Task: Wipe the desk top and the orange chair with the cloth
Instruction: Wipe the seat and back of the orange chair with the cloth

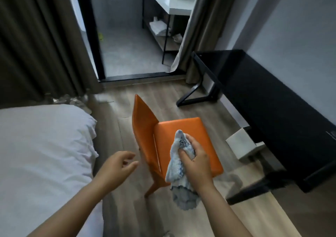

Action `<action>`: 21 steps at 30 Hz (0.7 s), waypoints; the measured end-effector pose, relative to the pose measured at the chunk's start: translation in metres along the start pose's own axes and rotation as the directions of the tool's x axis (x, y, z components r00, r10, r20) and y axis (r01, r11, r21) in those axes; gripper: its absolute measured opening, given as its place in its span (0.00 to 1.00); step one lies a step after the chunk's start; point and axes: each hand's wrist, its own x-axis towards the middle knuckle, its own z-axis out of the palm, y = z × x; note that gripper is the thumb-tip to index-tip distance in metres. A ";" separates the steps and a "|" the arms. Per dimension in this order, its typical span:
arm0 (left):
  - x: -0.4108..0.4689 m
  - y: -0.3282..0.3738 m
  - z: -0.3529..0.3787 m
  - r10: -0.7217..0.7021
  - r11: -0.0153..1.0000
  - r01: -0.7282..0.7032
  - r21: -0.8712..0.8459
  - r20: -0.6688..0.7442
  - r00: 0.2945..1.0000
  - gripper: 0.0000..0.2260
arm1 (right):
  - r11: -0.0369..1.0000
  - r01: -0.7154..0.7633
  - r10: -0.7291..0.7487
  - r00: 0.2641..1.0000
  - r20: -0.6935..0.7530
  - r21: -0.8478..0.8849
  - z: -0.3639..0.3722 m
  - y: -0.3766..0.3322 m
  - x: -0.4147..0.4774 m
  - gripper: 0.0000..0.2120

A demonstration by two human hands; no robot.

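Crumpled pale-blue cloth over orange chair seat beside black desk.

No readable text, brand or number anywhere. The cloth shows only a blue pattern, no letters. A small pale mark on the black desk, at the frame's right edge, is too blurred to read.

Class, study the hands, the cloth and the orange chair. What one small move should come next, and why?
Probably sweep the cloth across the chair seat with the right hand: it grips the bunched cloth right over the seat, while the left hand hangs open beside the backrest, holding nothing.
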 end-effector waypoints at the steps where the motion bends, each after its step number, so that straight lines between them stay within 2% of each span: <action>1: -0.010 -0.011 -0.002 -0.033 0.999 0.033 -0.012 -0.016 0.999 0.18 | 1.000 0.001 -0.001 1.000 0.024 -0.004 0.008 0.001 -0.005 0.22; 7: -0.049 -0.048 0.005 -0.154 0.986 0.149 -0.074 -0.065 0.986 0.16 | 0.998 0.060 -0.056 0.991 0.124 -0.027 0.028 0.005 -0.013 0.22; 16: -0.018 -0.044 0.048 -0.225 0.969 0.196 -0.147 -0.217 0.950 0.14 | 0.986 0.164 -0.151 0.952 0.266 -0.025 0.044 0.032 0.040 0.27; 21: 0.010 -0.076 0.093 -0.195 0.975 0.156 -0.155 -0.280 0.940 0.15 | 0.969 0.241 -0.246 0.941 0.234 0.047 0.067 0.078 0.060 0.26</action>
